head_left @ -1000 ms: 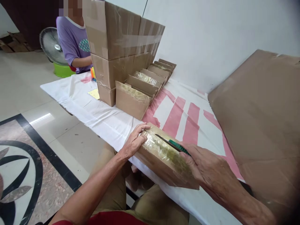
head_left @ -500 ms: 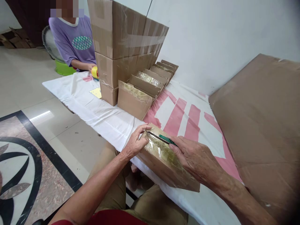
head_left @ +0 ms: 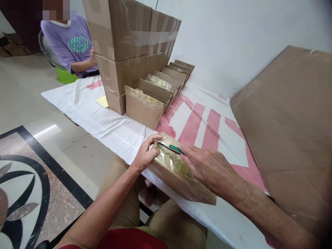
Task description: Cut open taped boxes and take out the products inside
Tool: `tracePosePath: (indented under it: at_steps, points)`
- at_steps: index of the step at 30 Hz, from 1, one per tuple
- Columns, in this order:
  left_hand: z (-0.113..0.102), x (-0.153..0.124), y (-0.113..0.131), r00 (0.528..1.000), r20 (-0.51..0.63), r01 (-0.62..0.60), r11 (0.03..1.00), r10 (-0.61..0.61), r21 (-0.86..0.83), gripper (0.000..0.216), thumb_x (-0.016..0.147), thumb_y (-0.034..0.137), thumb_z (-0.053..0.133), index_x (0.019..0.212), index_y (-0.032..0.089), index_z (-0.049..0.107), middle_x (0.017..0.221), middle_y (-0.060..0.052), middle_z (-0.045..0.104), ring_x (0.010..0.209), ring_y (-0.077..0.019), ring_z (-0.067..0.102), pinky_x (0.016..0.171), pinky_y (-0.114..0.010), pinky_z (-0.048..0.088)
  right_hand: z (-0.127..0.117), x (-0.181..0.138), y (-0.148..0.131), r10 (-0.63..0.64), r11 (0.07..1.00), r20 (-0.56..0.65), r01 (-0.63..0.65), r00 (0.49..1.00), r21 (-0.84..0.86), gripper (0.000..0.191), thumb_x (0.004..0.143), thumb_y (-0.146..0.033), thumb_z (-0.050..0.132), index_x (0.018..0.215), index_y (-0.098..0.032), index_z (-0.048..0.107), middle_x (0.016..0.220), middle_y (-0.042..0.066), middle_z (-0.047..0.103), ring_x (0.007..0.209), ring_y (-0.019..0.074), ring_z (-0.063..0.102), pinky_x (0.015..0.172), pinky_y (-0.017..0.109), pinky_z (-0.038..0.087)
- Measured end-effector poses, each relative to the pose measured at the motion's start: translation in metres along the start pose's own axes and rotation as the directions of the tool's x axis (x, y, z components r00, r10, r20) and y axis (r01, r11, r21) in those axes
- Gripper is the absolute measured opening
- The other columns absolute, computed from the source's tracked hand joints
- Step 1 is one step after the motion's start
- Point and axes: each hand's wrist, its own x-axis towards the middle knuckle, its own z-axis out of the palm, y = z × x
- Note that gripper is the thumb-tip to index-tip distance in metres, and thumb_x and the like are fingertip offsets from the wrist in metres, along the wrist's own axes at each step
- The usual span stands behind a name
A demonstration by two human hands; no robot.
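A flat cardboard box with clear, yellowish tape along its top lies at the table's near edge. My left hand grips its far left end, thumb on the taped top and fingers at the corner. In my right hand is a green utility knife, its blade extended. The blade lies along the taped top, its tip close to my left thumb and forefinger. Whether the blade has pierced the tape cannot be made out.
Beyond the box stand a row of open cardboard boxes and a tall stack of taped boxes. A large cardboard sheet leans at right. A co-worker in a purple shirt is behind the stack. White cloth covers the table.
The co-worker's hand has risen to the side of the stack, and the yellow object it held is out of sight. My hands and the knife keep nearly the same place on the box.
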Motion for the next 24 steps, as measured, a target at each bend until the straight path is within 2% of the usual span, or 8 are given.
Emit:
tracePosePath:
  at_steps: [5,9,12,17,21,24]
  points:
    - [0.002,0.000,0.003,0.999,-0.022,0.030,0.999,-0.031,-0.021,0.054,0.058,0.022,0.057,0.111,0.019,0.067,0.143,-0.008,0.063,0.126,-0.0312,0.059,0.113,-0.043,0.040,-0.005,0.000,-0.001,0.009,0.999,0.069,-0.012,0.998,0.033,0.022,0.102,-0.024,0.046,0.114,-0.021,0.065,0.089,0.003,0.075,0.066,0.0164,0.064,0.055,0.028,0.027]
    - [0.002,0.001,0.004,1.000,-0.018,0.022,1.000,-0.023,-0.020,0.053,0.059,0.023,0.057,0.111,0.019,0.067,0.137,-0.008,0.066,0.124,-0.0306,0.060,0.113,-0.042,0.039,-0.012,0.001,-0.002,0.050,0.999,0.186,-0.047,0.981,-0.019,0.025,0.103,-0.025,0.045,0.119,-0.022,0.064,0.091,0.004,0.076,0.071,0.0196,0.067,0.054,0.030,0.024]
    - [0.001,0.001,0.003,1.000,-0.016,0.022,1.000,-0.023,-0.013,0.054,0.059,0.024,0.057,0.111,0.019,0.066,0.136,-0.007,0.066,0.123,-0.0306,0.060,0.111,-0.041,0.040,-0.016,0.002,-0.003,0.044,0.998,0.210,-0.031,0.977,-0.063,0.028,0.103,-0.025,0.044,0.123,-0.023,0.063,0.090,0.005,0.076,0.071,0.0219,0.068,0.052,0.031,0.022]
    - [0.000,0.001,0.002,1.000,-0.006,0.009,1.000,-0.009,0.014,0.055,0.058,0.025,0.056,0.112,0.019,0.065,0.128,-0.006,0.069,0.118,-0.0307,0.061,0.108,-0.042,0.043,-0.016,-0.002,0.005,0.010,0.996,0.254,0.012,0.967,-0.085,0.024,0.100,-0.020,0.046,0.110,-0.021,0.068,0.088,0.007,0.075,0.069,0.0249,0.069,0.052,0.032,0.027]
    - [0.000,0.001,0.001,1.000,-0.012,0.014,0.999,-0.013,0.031,0.054,0.059,0.026,0.055,0.112,0.020,0.066,0.121,-0.006,0.069,0.113,-0.0299,0.062,0.105,-0.042,0.044,-0.014,-0.015,0.024,-0.015,1.000,0.194,0.009,0.981,0.030,0.026,0.102,-0.027,0.043,0.101,-0.023,0.069,0.078,0.005,0.072,0.063,0.0221,0.066,0.055,0.032,0.034]
    - [0.000,0.001,0.001,1.000,-0.021,0.004,0.999,-0.003,0.036,0.054,0.059,0.026,0.055,0.111,0.019,0.065,0.117,-0.006,0.070,0.112,-0.0296,0.062,0.104,-0.041,0.045,-0.012,-0.027,0.036,-0.042,0.998,0.147,0.033,0.988,0.062,0.020,0.098,-0.028,0.050,0.095,-0.025,0.069,0.070,0.002,0.068,0.057,0.0189,0.061,0.056,0.031,0.034]
